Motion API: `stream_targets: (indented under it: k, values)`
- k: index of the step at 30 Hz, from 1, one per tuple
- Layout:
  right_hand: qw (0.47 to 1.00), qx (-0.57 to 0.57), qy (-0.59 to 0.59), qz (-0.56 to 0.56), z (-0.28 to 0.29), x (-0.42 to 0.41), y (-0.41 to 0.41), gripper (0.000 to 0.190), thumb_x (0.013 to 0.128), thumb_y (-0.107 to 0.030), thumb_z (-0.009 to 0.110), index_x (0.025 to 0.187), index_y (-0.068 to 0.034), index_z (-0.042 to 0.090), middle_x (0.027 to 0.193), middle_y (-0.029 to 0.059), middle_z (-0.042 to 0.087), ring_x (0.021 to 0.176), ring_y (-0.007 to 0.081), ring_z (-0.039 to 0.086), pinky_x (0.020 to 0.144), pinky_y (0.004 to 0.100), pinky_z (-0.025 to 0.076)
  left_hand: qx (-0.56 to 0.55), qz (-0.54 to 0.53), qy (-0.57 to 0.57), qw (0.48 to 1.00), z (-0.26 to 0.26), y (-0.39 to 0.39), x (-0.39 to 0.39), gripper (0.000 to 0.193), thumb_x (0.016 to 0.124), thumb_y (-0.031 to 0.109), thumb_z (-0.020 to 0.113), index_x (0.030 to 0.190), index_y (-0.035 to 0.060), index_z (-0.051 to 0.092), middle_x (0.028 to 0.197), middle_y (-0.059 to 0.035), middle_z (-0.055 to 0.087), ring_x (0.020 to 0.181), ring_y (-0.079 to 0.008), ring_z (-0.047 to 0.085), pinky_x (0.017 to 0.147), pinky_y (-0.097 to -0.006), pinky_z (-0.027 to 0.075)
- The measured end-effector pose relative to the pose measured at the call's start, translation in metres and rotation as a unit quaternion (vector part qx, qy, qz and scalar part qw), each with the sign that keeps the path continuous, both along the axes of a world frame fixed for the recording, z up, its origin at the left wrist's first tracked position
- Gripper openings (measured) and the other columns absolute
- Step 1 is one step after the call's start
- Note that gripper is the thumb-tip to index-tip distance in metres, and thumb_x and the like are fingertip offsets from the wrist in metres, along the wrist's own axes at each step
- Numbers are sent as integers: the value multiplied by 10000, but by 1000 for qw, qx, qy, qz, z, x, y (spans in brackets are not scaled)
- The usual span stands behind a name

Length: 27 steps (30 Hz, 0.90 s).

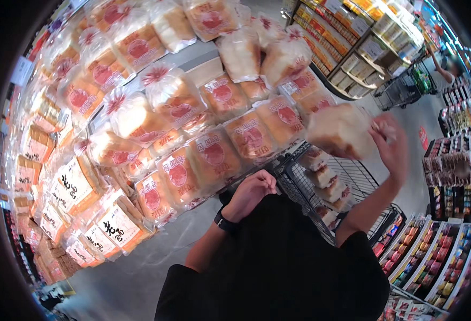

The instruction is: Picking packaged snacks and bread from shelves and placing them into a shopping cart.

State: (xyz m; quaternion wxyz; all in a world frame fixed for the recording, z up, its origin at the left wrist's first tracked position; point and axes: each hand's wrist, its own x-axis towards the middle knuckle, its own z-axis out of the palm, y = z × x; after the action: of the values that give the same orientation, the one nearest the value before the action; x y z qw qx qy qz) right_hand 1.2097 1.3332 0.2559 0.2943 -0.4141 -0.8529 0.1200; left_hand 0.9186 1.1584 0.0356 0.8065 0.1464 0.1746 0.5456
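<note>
My right hand (388, 140) grips the gathered end of a clear bag of bread (339, 130), blurred by motion. The bag hangs over the far end of a wire shopping cart (363, 172). Inside the cart, several more bagged loaves (325, 176) lie in a row. My left hand (255, 190), with a dark band on the wrist, is held before my chest, its fingers curled and nothing visible in them. Just beyond it, flat bagged loaves with red printing (213, 154) line the front edge of the bread display.
Bagged loaves with white labels (117, 226) fill the display's left end. Other bags stand upright in tiers behind. At the upper right is a rounded shelf of cans (357, 76); a person (444, 74) is near another cart (404, 86). Curved shelves (432, 261) stand at the lower right.
</note>
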Motion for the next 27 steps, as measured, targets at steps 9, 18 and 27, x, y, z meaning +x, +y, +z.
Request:
stream_targets:
  k: [9, 18, 27]
  values:
    - [961, -27, 41, 272, -35, -210, 128, 162, 889, -63, 736, 964, 31, 628, 958, 92, 658, 911, 162, 621, 744, 301, 510, -1, 157, 4, 988, -2, -38, -55, 57, 939, 88, 526, 919, 49, 562, 924, -60, 557, 910, -168, 573, 895, -311, 457]
    - [936, 85, -90, 329, -94, -384, 167, 229, 877, -224, 737, 1037, -62, 719, 1004, 121, 711, 935, 347, 678, 813, 408, 532, -9, 265, 3, 964, -6, -73, -76, 70, 941, 93, 509, 952, 40, 553, 961, -69, 571, 937, -184, 584, 917, -325, 460]
    - [968, -11, 151, 199, -132, -370, 145, 442, 895, -191, 742, 1291, -50, 608, 1165, 141, 680, 980, 263, 684, 862, 358, 545, -20, 289, 10, 957, -2, -79, -66, 78, 940, 114, 524, 958, 42, 546, 956, -73, 562, 933, -196, 576, 913, -334, 448]
